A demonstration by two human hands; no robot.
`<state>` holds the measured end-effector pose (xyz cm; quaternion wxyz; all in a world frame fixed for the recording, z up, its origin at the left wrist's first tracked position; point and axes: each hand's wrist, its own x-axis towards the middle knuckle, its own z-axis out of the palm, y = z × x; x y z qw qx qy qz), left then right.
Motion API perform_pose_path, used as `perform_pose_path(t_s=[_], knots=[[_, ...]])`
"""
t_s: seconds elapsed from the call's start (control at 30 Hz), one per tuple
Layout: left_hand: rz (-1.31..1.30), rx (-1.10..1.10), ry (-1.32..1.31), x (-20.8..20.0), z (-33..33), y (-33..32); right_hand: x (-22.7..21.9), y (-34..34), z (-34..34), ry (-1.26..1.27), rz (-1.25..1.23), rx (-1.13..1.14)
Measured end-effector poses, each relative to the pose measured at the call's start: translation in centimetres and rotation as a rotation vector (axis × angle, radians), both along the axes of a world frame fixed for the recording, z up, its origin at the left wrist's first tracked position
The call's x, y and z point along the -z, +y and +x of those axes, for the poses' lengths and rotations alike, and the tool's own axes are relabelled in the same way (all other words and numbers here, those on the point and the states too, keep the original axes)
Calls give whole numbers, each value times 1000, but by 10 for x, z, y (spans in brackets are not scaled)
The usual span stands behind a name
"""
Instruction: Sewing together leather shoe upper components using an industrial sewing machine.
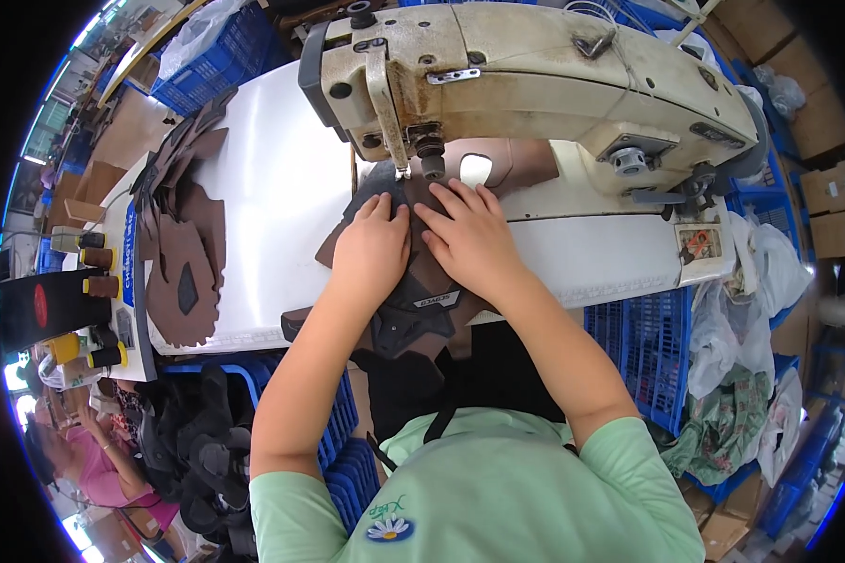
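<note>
Under the head of a worn cream sewing machine (526, 80) lies a brown and black cut piece (432, 267), which looks like a shoe upper. Its dark lower end hangs over the table's near edge. My left hand (374, 246) lies on the piece, fingers stretched forward just short of the presser foot (403, 173). Beside it my right hand (471, 235) presses flat on the same piece, fingers spread, right below the needle area. Both hands hold the material down without gripping it. Part of the piece is hidden beneath my hands and the machine.
Several similar brown pieces (183, 272) are stacked at the left of the white table (268, 206). Thread spools (101, 285) stand at its left end. Blue crates (638, 347) and plastic bags (737, 328) sit at right. Black parts (218, 460) fill a crate near a person in pink (113, 450).
</note>
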<state>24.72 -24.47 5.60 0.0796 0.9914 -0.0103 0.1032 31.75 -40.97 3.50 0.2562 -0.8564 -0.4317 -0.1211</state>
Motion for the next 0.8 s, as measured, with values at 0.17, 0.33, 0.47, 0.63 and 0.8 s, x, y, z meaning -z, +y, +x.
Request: perform_pose_path(t_s=[0.17,0.33,0.47,0.63,0.8], knots=[[31,-18,-16,1,7,-2,1,-1,7,36,-5,-12],[34,-41,9,-2,9,-2,-3,-2,9,40,-21,-25],[-35,-10,-13,-6,6,4,-4,-4,-1,-24,-33,-19],[15,10,52,-10,8,2,-4,-11,0,46,-27,-26],[72,8,43,-8,8,-3,0,-9,0,6,38,-33]])
